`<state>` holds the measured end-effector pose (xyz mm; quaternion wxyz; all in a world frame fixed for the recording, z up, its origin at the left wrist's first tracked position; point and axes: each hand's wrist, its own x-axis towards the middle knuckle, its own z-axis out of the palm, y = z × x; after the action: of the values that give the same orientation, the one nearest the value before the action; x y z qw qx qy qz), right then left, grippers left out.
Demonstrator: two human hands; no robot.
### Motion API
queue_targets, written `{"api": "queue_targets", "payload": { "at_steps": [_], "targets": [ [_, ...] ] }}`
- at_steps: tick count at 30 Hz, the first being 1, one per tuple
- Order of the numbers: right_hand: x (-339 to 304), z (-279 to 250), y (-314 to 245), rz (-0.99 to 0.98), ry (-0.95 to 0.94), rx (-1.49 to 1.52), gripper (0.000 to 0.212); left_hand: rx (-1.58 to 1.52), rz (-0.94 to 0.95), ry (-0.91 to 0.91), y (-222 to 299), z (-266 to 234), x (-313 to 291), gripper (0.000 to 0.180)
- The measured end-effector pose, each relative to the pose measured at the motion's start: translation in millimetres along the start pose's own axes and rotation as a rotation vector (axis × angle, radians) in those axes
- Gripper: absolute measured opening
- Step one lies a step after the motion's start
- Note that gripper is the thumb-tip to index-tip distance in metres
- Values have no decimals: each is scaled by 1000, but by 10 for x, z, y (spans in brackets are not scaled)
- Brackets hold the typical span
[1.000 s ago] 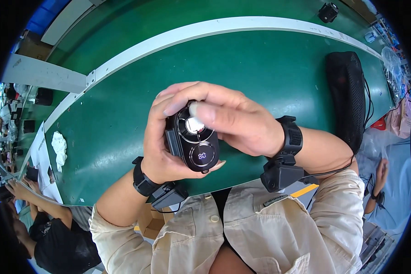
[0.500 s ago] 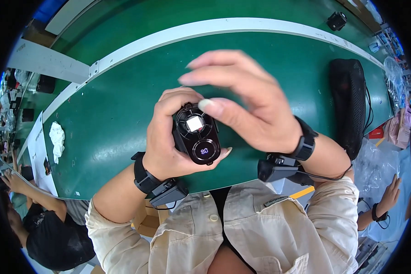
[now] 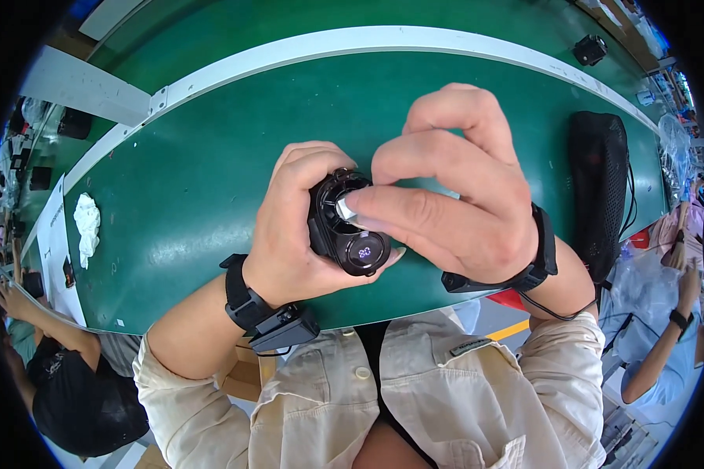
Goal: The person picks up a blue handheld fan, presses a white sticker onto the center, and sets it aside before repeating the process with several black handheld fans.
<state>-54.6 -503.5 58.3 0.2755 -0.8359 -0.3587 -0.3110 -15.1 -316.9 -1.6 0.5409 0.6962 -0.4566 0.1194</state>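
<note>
A black handheld device with a small round lit display and a ringed round opening stands end-up above the table. My left hand is wrapped round its body, thumb below the display. In the middle of the ringed opening is a small white square piece. My right hand pinches this piece between thumb and forefinger, the other fingers curled above. Whether the piece is loose or still seated in the opening cannot be made out.
A black mesh pouch with a cord lies on the green table at the right. Crumpled white tissue and a paper sheet lie at the left. A white rail runs along the far edge. Co-workers sit at both sides.
My right hand, spread and moving above the device before, has curled its fingers and now pinches the white square piece. The device has shifted slightly right and tilted in my left hand.
</note>
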Motion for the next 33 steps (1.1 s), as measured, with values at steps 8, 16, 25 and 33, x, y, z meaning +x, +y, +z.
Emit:
{"api": "queue_targets", "payload": {
  "at_steps": [8, 16, 25, 33],
  "targets": [
    [-23, 78, -62, 134, 31, 75, 28, 24, -59, -17, 17, -24, -14, 79],
    [-46, 94, -54, 208, 55, 163, 24, 47, -70, -37, 22, -36, -19, 81],
    [-27, 46, 34, 184, 16, 256, 21, -15, -97, -56, 10, -42, -15, 84],
    [-47, 96, 21, 566, -20, 620, 38, -27, -98, -89, 18, -57, 6, 87]
  ]
}}
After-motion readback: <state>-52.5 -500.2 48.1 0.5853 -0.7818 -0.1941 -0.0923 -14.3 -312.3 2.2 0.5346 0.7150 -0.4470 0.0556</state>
